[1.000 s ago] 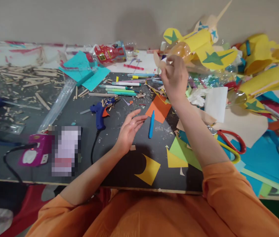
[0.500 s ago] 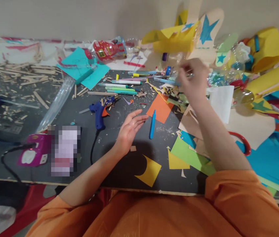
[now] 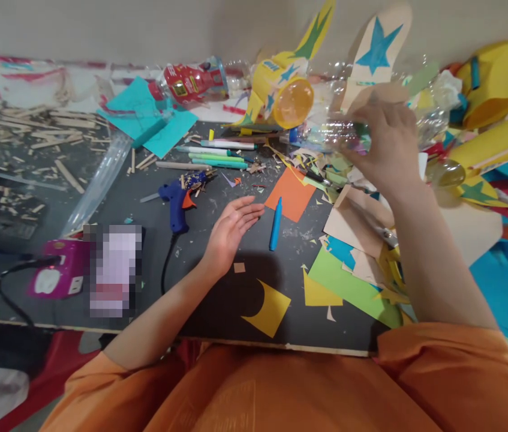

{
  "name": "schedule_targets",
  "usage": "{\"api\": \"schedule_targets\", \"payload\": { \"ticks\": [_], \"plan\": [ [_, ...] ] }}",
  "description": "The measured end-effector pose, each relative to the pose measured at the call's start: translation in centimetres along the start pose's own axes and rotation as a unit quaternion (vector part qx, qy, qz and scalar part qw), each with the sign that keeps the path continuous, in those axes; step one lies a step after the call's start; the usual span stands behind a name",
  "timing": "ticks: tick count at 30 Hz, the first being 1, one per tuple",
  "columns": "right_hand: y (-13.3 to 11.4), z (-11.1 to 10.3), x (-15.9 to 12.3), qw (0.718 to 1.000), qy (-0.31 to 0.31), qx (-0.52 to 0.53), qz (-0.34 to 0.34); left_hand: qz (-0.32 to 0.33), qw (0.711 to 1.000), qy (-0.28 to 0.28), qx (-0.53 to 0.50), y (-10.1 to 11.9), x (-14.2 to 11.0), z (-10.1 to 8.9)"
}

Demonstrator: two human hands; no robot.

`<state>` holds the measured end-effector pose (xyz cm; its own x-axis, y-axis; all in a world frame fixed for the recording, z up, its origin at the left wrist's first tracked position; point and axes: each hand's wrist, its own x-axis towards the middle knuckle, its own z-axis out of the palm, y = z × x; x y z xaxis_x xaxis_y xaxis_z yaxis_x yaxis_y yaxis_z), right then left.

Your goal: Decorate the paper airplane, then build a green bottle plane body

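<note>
Clear plastic bottle (image 3: 325, 133), blue-capped, lying toward the back of the desk (image 3: 218, 312). Right hand (image 3: 382, 141) at the end opposite the cap, fingers curved; whether it grips cannot be told. Left hand (image 3: 231, 234) relaxed, fingers extended, unclenched, near a blue marker (image 3: 275, 227) whose tip overlaps orange paper (image 3: 296, 195).

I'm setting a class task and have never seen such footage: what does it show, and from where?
No machine here: these are a person's bare hands, and every picture comes from one camera worn on the head, looking forward and down. The left hand is open and looks empty, near a blue marker. The right hand is at a clear bottle; whether it holds it, I can't tell. On the dark table lie a blue glue gun, pens and orange paper.
</note>
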<state>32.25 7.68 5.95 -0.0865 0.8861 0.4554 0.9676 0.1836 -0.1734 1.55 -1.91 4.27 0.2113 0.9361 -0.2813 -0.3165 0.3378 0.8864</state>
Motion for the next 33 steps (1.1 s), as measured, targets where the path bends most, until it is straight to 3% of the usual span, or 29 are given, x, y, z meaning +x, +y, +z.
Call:
{"api": "schedule_targets", "payload": {
  "ticks": [7, 13, 18, 22, 26, 30, 33],
  "plan": [
    [-1.3, -2.5, -0.8, 1.000, -0.003, -0.005, 0.003, -0.004, 1.000, 0.004, -0.001, -0.1, 0.3, -0.2],
    [-4.2, -4.1, -2.6, 0.997, 0.018, 0.021, -0.079, 0.007, 1.000, -0.002, 0.003, -0.1, 0.4, -0.4],
    [-7.8, -2.6, -5.1, 0.991, -0.056, 0.024, -0.117, 0.072, 0.992, -0.039, 0.101, -0.6, 0.6, -1.3],
    [-9.3, -0.6, -6.3, 0.986, -0.112, 0.030, -0.123, 0.160, 0.960, -0.044, 0.227, -1.0, 0.7, -1.9],
    [-10.5, 0.0, -7.3, 0.989, -0.085, 0.028, -0.117, 0.208, 0.908, -0.044, 0.360, -1.2, 0.5, -2.0],
    [-11.7, -0.2, -9.3, 0.994, -0.008, 0.038, -0.101, 0.212, 0.899, -0.032, 0.381, -1.8, 0.6, -2.1],
    [-12.5, -0.2, -10.7, 0.981, -0.094, 0.074, -0.153, 0.227, 0.893, -0.024, 0.387, -2.2, 0.9, -2.5]
  ]
}}
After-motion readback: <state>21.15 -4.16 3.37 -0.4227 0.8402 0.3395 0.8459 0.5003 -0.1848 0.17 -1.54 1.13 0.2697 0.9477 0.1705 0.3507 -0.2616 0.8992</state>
